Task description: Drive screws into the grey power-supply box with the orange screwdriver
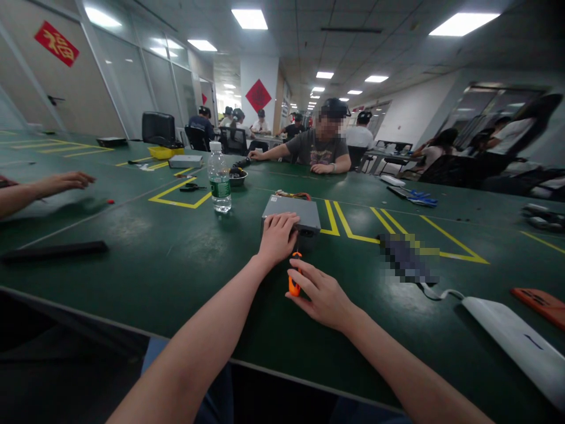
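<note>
A grey metal computer power supply (296,207) lies on the green table ahead of me, with colored wires coming out at its far side. My left hand (277,238) grips its near left part, fingers across the top and thumb down by the front face. In my right hand (320,292) is a screwdriver (294,285) with an orange and black handle, held between thumb and fingers. Its shaft points away from me toward the front face of the power supply. Whether the tip touches a screw is too small to tell.
A water bottle (219,179) stands left of the power supply, before a metal bowl (237,176). A black bar (55,252) lies at left. To the right are a white power bank (516,335) with a cable and an orange phone (541,303). Another person's hand (73,181) reaches in from the left.
</note>
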`<state>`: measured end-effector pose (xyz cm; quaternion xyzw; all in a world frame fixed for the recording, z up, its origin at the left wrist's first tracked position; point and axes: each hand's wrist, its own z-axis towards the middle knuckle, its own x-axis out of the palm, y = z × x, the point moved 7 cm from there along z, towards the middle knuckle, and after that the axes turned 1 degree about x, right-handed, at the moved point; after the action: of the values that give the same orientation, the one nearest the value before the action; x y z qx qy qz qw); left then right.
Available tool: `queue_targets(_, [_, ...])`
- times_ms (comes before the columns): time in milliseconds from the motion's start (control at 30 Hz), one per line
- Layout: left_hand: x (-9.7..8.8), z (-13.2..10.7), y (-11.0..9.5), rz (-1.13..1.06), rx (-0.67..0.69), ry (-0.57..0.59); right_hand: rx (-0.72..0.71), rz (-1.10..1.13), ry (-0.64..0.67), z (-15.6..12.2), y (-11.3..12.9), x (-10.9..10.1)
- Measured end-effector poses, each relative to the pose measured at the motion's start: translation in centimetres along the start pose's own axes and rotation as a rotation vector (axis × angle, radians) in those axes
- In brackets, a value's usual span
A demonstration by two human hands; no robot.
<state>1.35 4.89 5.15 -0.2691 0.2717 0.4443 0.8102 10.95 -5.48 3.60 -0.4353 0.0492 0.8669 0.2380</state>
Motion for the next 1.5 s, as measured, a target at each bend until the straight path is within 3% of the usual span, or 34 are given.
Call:
queue_targets(233, [0.2, 0.0, 0.0, 0.005, 0.006, 0.005, -0.018, -0.127, -0.101, -0.3, -0.9, -0.2])
queue_targets(433, [0.1, 0.0, -0.1, -0.001, 0.009, 0.004, -0.057, -0.219, 0.000, -0.2, -0.6, 0.4])
queue_targets(633, [0.1, 0.0, 0.0, 0.006, 0.002, -0.008, 0.000, -0.233, -0.179, -0.1, -1.6, -0.9])
queue_targets(1000, [-0.1, 0.0, -0.1, 0.014, -0.003, -0.005, 0.039, -0.205, -0.284, -1.2, -1.8, -3.8])
queue_targets(1500, [-0.1, 0.0, -0.1, 0.008, 0.006, -0.013, 0.080, -0.196, -0.272, -1.3, -2.7, -4.0])
